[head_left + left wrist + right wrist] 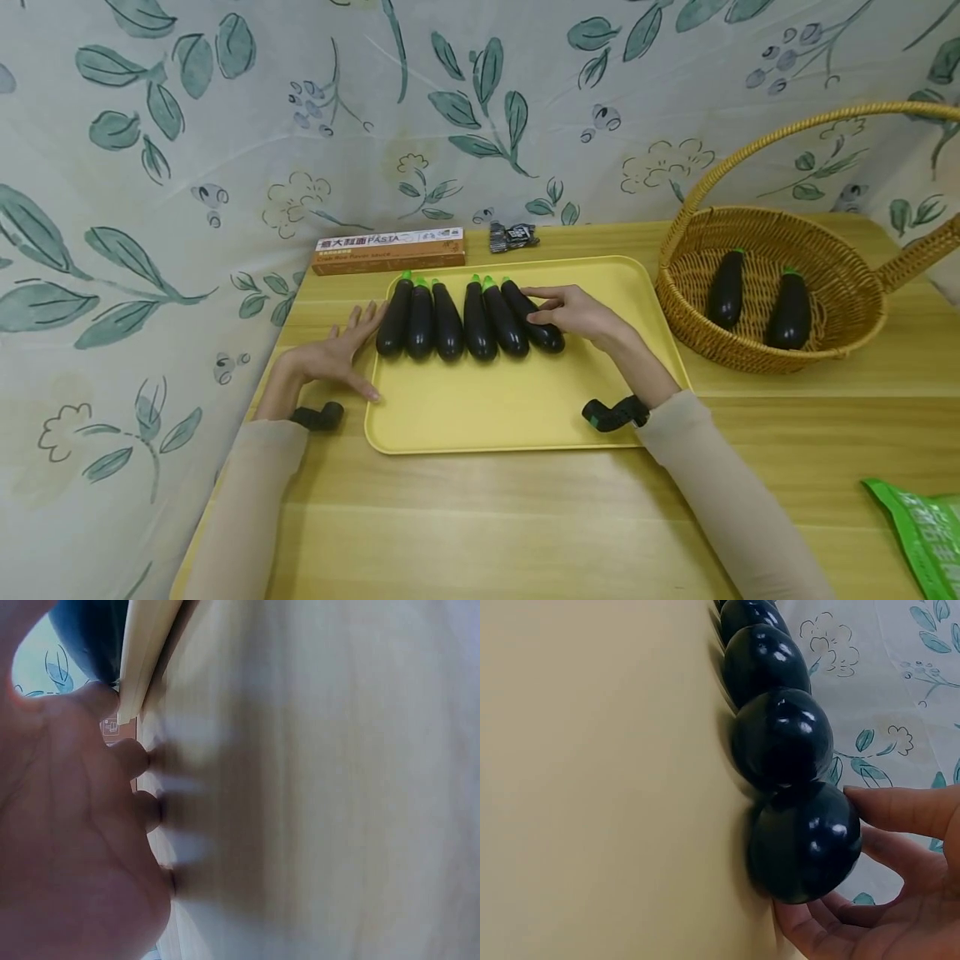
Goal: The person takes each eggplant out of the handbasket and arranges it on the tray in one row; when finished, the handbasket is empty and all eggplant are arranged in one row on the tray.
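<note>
Several dark eggplants (450, 333) with green stem ends lie side by side near the far edge of a yellow tray (495, 417). My right hand (581, 312) holds the rightmost eggplant (547, 337), which slants against its neighbour. In the right wrist view, the thumb (904, 808) touches one side of that eggplant while the fingers curl around the other side. At the tray's left rim, my left hand (330, 357) is spread, its thumb on the rim and its index finger beside the leftmost eggplant (393, 325). The left wrist view shows its other fingertips down on the table.
A wicker basket (678, 329) with a tall handle stands right of the tray, two eggplants (726, 290) inside. Behind the tray are a pasta box (388, 252) and a small black packet (513, 237). A green bag (930, 533) lies at the right front.
</note>
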A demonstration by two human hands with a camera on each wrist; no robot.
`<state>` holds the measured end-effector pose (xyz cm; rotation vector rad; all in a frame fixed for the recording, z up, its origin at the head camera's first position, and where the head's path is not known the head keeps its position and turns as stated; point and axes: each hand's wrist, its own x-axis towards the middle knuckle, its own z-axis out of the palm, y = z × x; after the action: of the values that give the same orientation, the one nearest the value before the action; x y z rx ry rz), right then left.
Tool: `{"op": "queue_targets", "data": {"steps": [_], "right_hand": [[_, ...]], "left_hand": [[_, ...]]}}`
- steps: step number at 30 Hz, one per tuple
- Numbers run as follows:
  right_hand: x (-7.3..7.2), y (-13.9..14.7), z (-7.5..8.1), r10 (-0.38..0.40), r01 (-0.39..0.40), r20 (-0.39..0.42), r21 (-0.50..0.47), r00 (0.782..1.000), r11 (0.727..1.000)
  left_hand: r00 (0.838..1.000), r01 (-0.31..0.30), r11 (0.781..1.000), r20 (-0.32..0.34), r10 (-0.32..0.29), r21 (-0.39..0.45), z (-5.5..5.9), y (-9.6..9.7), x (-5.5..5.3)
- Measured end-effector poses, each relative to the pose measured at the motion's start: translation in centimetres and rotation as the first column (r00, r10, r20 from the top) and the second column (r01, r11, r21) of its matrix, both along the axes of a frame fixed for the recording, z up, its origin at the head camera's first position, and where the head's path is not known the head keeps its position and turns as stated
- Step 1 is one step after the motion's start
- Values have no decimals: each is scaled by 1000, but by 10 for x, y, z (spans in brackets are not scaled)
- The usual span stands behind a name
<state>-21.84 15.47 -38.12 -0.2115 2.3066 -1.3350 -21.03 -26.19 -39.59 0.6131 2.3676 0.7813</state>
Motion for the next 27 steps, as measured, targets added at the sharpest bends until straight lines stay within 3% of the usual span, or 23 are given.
{"op": "queue_targets", "data": {"steps": [12, 19, 27], "right_hand": [[6, 14, 11, 22, -20, -41, 47, 999, 999], [22, 51, 29, 41, -35, -109, 56, 993, 998], [47, 104, 58, 99, -78, -141, 153, 985, 985]], "left_hand": [[1000, -11, 1000, 8, 11, 1, -1, -1, 1], [1000, -16, 1000, 11, 16, 5, -2, -1, 1], [1000, -13, 1000, 5, 13, 8, -2, -1, 1]]}}
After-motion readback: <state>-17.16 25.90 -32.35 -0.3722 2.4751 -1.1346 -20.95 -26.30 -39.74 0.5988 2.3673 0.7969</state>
